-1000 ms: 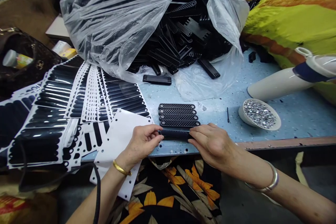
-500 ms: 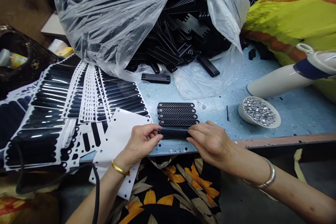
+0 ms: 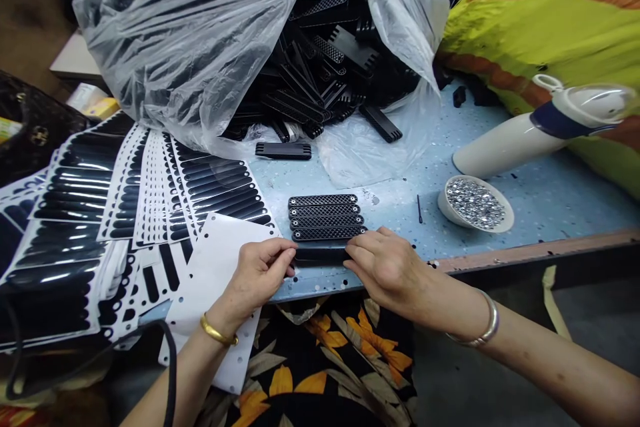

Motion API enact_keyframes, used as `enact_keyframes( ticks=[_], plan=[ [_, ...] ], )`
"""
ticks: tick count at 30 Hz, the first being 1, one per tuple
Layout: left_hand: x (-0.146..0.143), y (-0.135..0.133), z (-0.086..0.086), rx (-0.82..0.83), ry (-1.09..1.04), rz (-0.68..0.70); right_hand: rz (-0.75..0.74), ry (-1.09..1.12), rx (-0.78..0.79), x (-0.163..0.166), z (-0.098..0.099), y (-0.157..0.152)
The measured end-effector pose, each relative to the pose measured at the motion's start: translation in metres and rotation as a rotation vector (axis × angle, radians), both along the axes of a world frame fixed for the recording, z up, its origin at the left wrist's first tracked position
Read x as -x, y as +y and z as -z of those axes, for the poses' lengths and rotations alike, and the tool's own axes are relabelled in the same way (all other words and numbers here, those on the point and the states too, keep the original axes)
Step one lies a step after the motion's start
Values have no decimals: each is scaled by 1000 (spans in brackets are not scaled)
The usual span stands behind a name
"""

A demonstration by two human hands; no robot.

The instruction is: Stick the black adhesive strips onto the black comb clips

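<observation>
A long black bar-shaped piece point(image 3: 320, 253) lies crosswise near the front edge of the blue speckled table. My left hand point(image 3: 263, 271) pinches its left end between thumb and fingers. At the opposite end, the fingers of my right hand point(image 3: 387, 265) are closed on it and partly cover it. Whether a thin sticker lies over its top, I cannot tell. Just behind it, several black bars with a mesh pattern point(image 3: 327, 218) sit side by side, with a small shiny dot near their ends.
A clear plastic bag point(image 3: 190, 47) of black plastic parts spreads across the back. Sheets of black stickers point(image 3: 215, 180) and a white backing sheet point(image 3: 215, 280) lie left. At right are a bowl of small shiny pieces point(image 3: 505, 217), a white bottle point(image 3: 500, 147) and a thin black stick point(image 3: 419, 209).
The view has shifted, so the table's things sit farther left. Both hands stay at the ends of the black piece, whose upper face now looks flatter and smoother.
</observation>
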State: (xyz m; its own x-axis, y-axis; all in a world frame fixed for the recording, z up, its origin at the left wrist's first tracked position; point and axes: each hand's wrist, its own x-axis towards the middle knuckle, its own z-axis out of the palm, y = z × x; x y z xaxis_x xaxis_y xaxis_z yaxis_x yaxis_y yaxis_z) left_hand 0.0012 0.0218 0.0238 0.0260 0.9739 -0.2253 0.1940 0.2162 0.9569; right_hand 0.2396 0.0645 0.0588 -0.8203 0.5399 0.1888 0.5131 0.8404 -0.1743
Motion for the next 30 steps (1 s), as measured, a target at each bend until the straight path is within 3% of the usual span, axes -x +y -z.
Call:
enact_keyframes(
  ticks=[6,20,30],
  plan=[
    [-7,5,-4,61,-41,-80,20,3,45,1,-4,0],
    [-9,3,-5,62,-36,-122,126,214,326,-6,3,8],
    [-9,4,-6,93,-33,-135,76,270,196,-8,9,2]
  ],
)
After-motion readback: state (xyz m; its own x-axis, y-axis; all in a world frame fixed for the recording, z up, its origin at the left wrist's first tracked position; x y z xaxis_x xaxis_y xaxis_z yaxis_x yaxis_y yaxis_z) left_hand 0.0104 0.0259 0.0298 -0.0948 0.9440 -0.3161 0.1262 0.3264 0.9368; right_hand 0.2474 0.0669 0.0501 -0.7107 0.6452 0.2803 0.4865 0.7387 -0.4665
